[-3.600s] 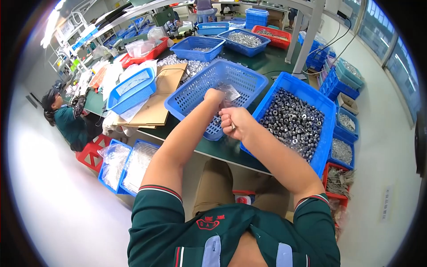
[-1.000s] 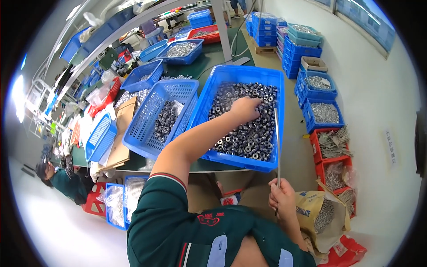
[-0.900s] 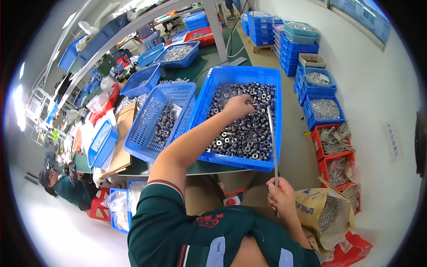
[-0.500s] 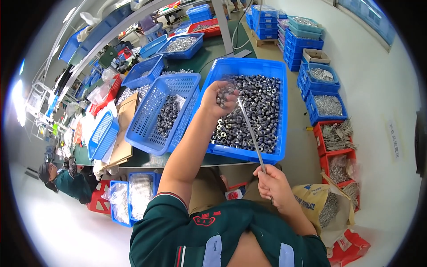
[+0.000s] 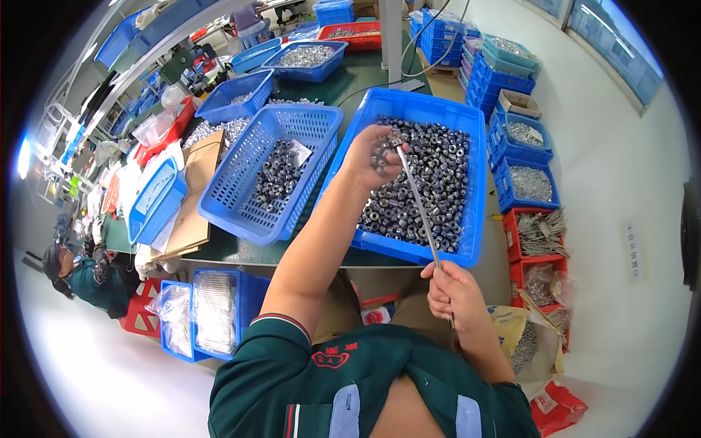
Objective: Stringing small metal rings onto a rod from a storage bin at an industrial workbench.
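Over the blue bin (image 5: 478,182), my left hand (image 5: 374,160) is closed around several small ringlike metal nuts (image 5: 385,146). Loose dark-grey and silver nuts (image 5: 434,182) of the same look fill that bin. My right hand (image 5: 456,293), nearer my body, grips the lower end of a thin metal rod (image 5: 420,208). The rod slants up and left, and its far end reaches the nuts at my left fingertips. Whether the tip sits inside one of the nuts is too small to tell.
Left of the bin stands a blue perforated basket (image 5: 219,208) with more nuts and a paper slip. Flat cardboard (image 5: 191,219) lies beyond it. Stacked blue crates (image 5: 515,139) and red bins (image 5: 531,257) line the right wall. A person (image 5: 102,281) sits at far left.
The whole view has shifted a little. My left hand still holds nuts, and the rod's far end remains at its fingertips. My right hand keeps its grip on the rod.
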{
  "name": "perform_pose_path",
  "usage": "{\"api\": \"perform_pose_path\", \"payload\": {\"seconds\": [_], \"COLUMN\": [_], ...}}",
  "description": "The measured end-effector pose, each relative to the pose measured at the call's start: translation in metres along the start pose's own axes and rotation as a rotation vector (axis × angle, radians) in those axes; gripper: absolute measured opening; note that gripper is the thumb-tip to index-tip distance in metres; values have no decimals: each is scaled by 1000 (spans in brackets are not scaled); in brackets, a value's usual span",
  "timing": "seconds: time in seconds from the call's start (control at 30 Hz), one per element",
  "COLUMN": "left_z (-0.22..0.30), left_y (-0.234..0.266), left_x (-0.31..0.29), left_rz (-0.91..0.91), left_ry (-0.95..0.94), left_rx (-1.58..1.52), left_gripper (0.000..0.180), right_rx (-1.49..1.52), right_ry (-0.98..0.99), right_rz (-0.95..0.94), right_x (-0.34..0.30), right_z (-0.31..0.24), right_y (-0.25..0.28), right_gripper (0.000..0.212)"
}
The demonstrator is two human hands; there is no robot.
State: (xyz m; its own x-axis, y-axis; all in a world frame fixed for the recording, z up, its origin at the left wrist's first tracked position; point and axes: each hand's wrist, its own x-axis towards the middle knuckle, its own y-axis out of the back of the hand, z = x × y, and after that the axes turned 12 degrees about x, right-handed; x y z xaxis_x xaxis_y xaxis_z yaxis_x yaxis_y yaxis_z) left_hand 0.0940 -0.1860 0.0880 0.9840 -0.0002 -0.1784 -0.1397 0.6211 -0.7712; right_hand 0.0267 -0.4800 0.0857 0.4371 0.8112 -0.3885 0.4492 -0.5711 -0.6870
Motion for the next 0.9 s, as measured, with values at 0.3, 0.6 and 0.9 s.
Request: {"api": "perform_pose_path", "payload": {"seconds": [0.3,0.6,0.9], "left_z": [0,-8,-8], "left_y": [-5,-5,-6], "left_x": [-4,1,0], "left_rz": [99,209,157], "left_ry": [42,41,-30], "left_rx": [42,21,87], "left_gripper": [18,17,14], "right_rx": [-80,-100,-142], "right_ry": [36,105,106], "right_rz": [51,97,106], "right_x": [3,7,5], "right_z": [-2,4,-2], "right_y": [1,1,5], "right_gripper": [19,17,18]}}
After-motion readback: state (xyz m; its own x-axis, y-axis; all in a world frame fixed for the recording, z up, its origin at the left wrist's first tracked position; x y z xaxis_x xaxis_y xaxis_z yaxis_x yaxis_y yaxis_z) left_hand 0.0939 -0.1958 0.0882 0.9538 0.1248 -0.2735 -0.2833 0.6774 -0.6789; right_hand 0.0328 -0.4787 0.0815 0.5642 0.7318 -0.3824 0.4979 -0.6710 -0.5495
